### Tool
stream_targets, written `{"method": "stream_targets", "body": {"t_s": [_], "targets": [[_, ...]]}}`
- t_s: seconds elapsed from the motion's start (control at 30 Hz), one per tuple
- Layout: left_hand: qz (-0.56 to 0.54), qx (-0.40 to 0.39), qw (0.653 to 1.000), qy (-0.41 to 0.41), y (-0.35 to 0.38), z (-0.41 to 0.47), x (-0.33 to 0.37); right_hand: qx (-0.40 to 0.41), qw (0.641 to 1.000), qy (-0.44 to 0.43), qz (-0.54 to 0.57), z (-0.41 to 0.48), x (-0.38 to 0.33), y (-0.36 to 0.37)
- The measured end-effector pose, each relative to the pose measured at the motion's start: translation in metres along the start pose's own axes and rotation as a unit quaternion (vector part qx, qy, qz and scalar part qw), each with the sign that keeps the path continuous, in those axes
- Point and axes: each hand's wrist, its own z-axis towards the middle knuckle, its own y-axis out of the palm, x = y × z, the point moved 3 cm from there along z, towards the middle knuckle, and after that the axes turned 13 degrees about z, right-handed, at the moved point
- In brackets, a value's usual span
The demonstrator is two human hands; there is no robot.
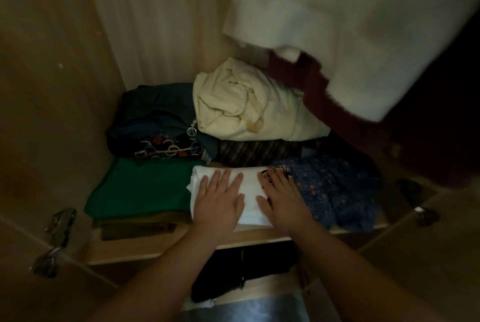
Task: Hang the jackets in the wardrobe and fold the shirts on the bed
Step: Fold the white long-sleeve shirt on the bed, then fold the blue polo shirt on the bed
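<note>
A folded white shirt (250, 188) with a dark print lies at the front of a wooden wardrobe shelf (155, 249). My left hand (220, 199) presses flat on its left half with straight, spread fingers. My right hand (281, 199) lies flat on its right half, fingertips over the print. A white fluffy jacket (363, 23) with a dark red garment (337, 103) under it hangs at the upper right, above the shelf.
A green folded cloth (140, 186) lies left of the shirt on olive layers. A blue patterned garment (337, 186) lies to the right. Behind them are a cream bundle (241, 103) and dark clothes (153, 119). Door hinges (57, 238) sit on the left panel.
</note>
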Motion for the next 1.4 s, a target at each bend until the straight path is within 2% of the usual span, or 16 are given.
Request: {"method": "stream_targets", "body": {"t_s": [0.1, 0.23, 0.37, 0.53, 0.7, 0.83, 0.97, 1.07, 1.2, 1.4], "targets": [[-0.025, -0.044, 0.999, 0.009, -0.008, 0.003, -0.002, 0.059, 0.997, 0.018, 0.055, -0.027, -0.010, -0.022], [-0.114, -0.002, 0.993, 0.026, -0.051, -0.021, 0.019, 0.141, 0.984, 0.080, 0.072, -0.094, -0.015, -0.057], [-0.202, 0.049, 0.973, 0.101, -0.089, -0.080, 0.073, 0.185, 0.974, 0.124, 0.041, -0.188, -0.013, -0.089], [-0.208, 0.051, 0.952, 0.219, -0.110, -0.163, 0.174, 0.253, 0.944, 0.209, 0.008, -0.344, 0.002, -0.112], [-0.208, 0.031, 0.901, 0.379, -0.122, -0.297, 0.320, 0.304, 0.889, 0.343, -0.017, -0.557, 0.011, -0.104], [-0.199, 0.001, 0.839, 0.506, -0.130, -0.443, 0.431, 0.347, 0.809, 0.474, -0.026, -0.743, -0.004, -0.091], [-0.170, -0.013, 0.780, 0.602, -0.149, -0.566, 0.513, 0.385, 0.729, 0.565, -0.033, -0.893, -0.037, -0.079], [-0.168, -0.025, 0.744, 0.646, -0.164, -0.635, 0.556, 0.406, 0.685, 0.603, -0.032, -0.966, -0.055, -0.071], [-0.153, -0.034, 0.698, 0.698, -0.172, -0.693, 0.596, 0.427, 0.647, 0.631, -0.010, -1.025, -0.056, -0.063], [-0.143, -0.063, 0.696, 0.701, -0.155, -0.721, 0.671, 0.435, 0.620, 0.653, 0.023, -1.093, -0.009, -0.064]]}}
